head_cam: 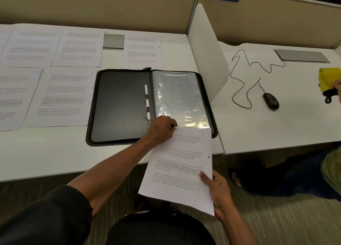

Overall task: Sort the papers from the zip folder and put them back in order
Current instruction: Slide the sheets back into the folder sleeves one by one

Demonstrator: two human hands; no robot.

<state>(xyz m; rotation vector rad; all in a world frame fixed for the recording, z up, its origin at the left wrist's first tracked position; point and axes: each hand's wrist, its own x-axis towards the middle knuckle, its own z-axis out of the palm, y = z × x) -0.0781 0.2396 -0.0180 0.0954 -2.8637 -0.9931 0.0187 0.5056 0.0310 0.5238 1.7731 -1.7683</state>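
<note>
A black zip folder (120, 106) lies open on the white desk (55, 152), with clear plastic sleeves (177, 97) on its right half. My right hand (219, 191) holds a printed sheet marked 1 (180, 170) by its lower right edge, thumb on top. The sheet's top edge meets the near end of the sleeves. My left hand (162, 128) pinches at the sheet's top left corner, where the sleeve opens. Several other printed sheets (62, 97) lie spread in rows on the desk left of the folder, and one sheet (143, 52) lies behind it.
A white divider panel (206, 50) stands right of the folder. On the neighbouring desk lie a black mouse (270, 101) with a looping cable and a yellow cloth (328, 82) touched by another person's hand. Grey cable hatches (113, 41) sit at the back.
</note>
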